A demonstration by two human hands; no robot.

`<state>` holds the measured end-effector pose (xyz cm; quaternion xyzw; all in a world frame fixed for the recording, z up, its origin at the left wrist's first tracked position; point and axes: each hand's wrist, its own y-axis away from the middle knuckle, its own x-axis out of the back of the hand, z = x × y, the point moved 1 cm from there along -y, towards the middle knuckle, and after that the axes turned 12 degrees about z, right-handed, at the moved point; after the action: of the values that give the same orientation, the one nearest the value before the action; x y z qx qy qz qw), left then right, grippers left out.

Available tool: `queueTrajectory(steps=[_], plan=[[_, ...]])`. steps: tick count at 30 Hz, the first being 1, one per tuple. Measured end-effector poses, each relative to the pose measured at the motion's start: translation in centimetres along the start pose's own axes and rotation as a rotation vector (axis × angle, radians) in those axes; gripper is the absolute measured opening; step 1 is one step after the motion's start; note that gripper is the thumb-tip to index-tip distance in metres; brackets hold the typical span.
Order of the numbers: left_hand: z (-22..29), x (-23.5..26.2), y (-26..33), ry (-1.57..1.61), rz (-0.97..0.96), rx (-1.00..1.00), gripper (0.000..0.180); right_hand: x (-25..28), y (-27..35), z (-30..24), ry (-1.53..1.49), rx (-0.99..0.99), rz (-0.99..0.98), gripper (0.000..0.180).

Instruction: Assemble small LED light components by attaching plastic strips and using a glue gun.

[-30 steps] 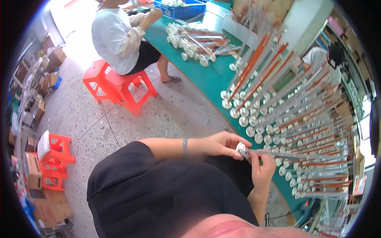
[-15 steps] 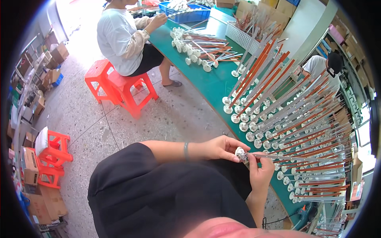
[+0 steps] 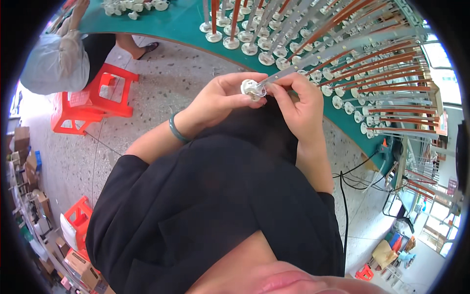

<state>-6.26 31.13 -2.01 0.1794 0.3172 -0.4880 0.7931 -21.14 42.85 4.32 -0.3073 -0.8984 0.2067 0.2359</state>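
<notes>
White round end cap point(image 3: 250, 88), pinched in the left hand point(image 3: 220, 100) just above the lap, near edge of the green counter point(image 3: 181, 27) close beyond. Fingers point(image 3: 234, 81) of that hand closed around the cap's rim, thumb underneath. Right hand point(image 3: 296, 105) closed too, fingertips point(image 3: 275, 90) pressed at the cap's right side where a long thin metal strip point(image 3: 313, 61) meets it and runs off to the far right. Fine pale wires apparently at the joint, though too small and blurred to be sure. Green bracelet point(image 3: 177, 131) on the left wrist.

Step in hand, by the look of it: joining cap to strip end, or tucking the leads inside. Not yet seated squarely, as far as can be judged. Next move likely calls for a steady pinch on the cap, strip lined up straight with its opening, then a light push without kinking the leads.

Rows of finished strips with caps point(image 3: 342, 73) fanned across the counter on the far right. Another person point(image 3: 54, 59) seated on a red stool point(image 3: 90, 100) at far left, well apart. Black cable point(image 3: 342, 206) trailing over the speckled floor point(image 3: 166, 88) at right.
</notes>
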Motion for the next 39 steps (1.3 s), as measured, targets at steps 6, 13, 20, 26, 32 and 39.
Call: queueTrajectory(steps=[6,13,20,26,32,39], plan=[[-0.3,-0.4,0.4,-0.006,0.012,0.028,0.048,0.4,0.6,0.5,-0.131,-0.094,-0.002,0.01],[-0.3,-0.6,0.5,-0.043,0.013,0.043,0.05,-0.1,0.6,0.2,-0.186,-0.072,0.088,0.007],[-0.8,-0.2,0.6,0.031,-0.034,0.073,0.052,-0.2,0.8,0.7,-0.046,0.166,0.106,0.008],[-1.4,-0.4,0.8,0.122,-0.079,0.121,0.054,-0.6,2.2,2.5,-0.162,0.138,0.179,0.007],[-1.1,-0.5,0.8,0.09,-0.03,0.099,0.053,-0.9,1.9,2.0,-0.159,0.154,0.181,0.004],[-0.9,-0.1,0.8,-0.049,-0.025,0.031,0.051,-0.6,1.6,1.8,-0.274,0.064,0.113,0.009]])
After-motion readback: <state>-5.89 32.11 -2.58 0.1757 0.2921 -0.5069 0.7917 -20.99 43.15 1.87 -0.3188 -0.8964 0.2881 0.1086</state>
